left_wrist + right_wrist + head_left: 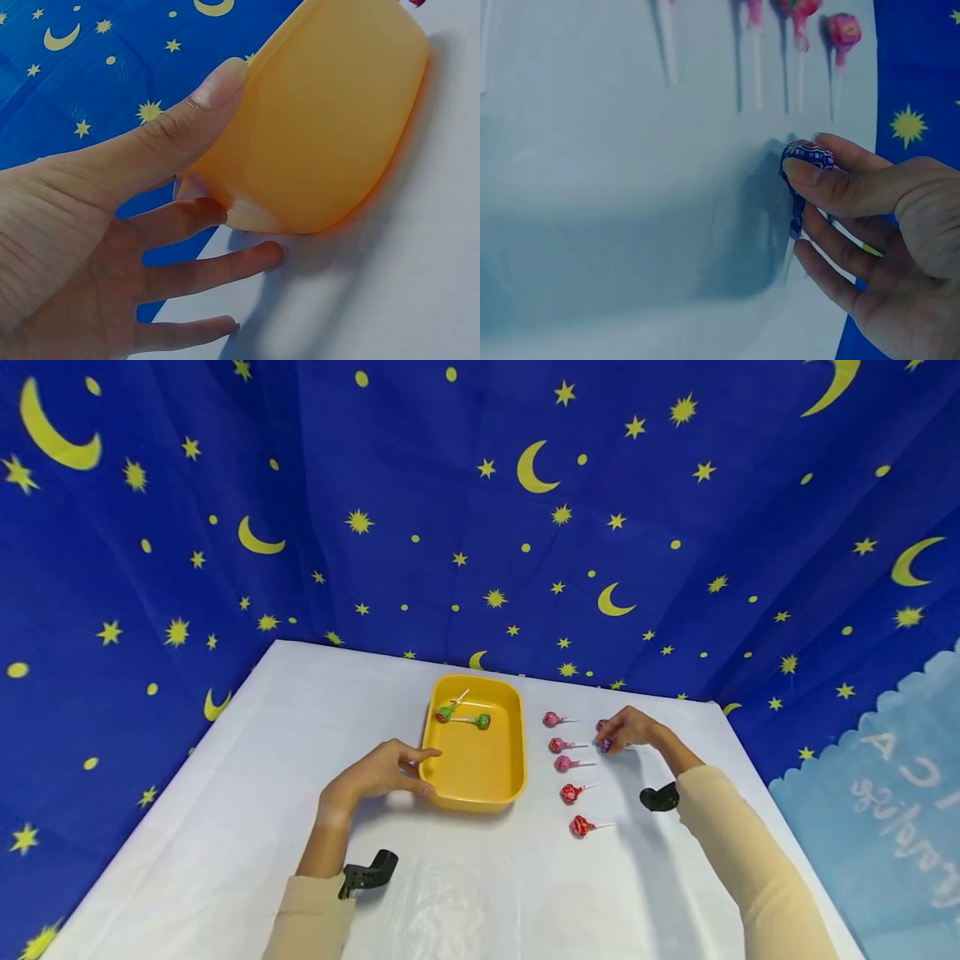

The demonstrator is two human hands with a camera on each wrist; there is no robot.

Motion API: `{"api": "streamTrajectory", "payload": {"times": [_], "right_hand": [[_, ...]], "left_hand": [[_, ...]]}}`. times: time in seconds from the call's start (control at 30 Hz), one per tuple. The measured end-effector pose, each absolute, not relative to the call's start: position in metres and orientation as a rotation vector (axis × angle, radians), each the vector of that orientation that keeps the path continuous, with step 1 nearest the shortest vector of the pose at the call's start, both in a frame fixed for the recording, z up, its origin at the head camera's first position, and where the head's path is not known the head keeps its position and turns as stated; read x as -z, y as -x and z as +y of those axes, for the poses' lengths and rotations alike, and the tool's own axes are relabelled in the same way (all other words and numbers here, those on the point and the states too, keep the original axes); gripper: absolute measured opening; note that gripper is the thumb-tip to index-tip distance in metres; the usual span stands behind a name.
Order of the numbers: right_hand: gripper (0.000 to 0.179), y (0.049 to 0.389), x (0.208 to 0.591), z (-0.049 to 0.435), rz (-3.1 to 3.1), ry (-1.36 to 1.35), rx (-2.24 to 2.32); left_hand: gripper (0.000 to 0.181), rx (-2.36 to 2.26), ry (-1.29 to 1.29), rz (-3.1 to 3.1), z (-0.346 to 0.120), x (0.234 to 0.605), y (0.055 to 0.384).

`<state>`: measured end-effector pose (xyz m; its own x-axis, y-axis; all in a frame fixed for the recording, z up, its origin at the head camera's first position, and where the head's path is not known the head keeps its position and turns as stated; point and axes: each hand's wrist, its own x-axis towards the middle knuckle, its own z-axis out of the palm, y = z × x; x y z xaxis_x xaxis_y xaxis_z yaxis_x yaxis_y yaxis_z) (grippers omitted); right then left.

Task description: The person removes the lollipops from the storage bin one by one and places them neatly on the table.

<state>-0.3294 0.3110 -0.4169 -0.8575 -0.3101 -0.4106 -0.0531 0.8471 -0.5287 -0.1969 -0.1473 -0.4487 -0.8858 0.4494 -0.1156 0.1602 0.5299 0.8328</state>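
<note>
My left hand (386, 770) grips the near left corner of a yellow plastic tray (483, 768). In the left wrist view the thumb lies along the tray's wall (337, 127), with the other fingers spread below. Two green-wrapped lollipops (482, 722) lie inside, toward the tray's far left. Over on the right, my right hand (628, 729) pinches a blue-wrapped lollipop (810, 155) by its head between thumb and finger, stick pointing down in the right wrist view. Another dark-wrapped lollipop (602, 724) shows partly behind that hand.
Between tray and right hand runs a column of several pink and red lollipops (569, 793), sticks pointing right. All this is on a white-covered table (225, 793). A blue curtain with moons and stars (420, 568) hangs behind. Each wrist carries a black camera mount (369, 872).
</note>
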Motion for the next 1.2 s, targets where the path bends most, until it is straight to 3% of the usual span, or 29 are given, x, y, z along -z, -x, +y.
{"api": "streamTrajectory", "payload": {"times": [0.33,1.2], "right_hand": [[0.031,0.320,0.428,0.325,2.531,0.123,0.759],[0.030,0.323,0.410,0.319,2.628,0.203,0.624]], "left_hand": [[0.068,-1.296,-0.514,2.449,-0.145,0.450,0.194],[0.067,-1.288,-0.518,2.458,-0.146,0.449,0.196]]}}
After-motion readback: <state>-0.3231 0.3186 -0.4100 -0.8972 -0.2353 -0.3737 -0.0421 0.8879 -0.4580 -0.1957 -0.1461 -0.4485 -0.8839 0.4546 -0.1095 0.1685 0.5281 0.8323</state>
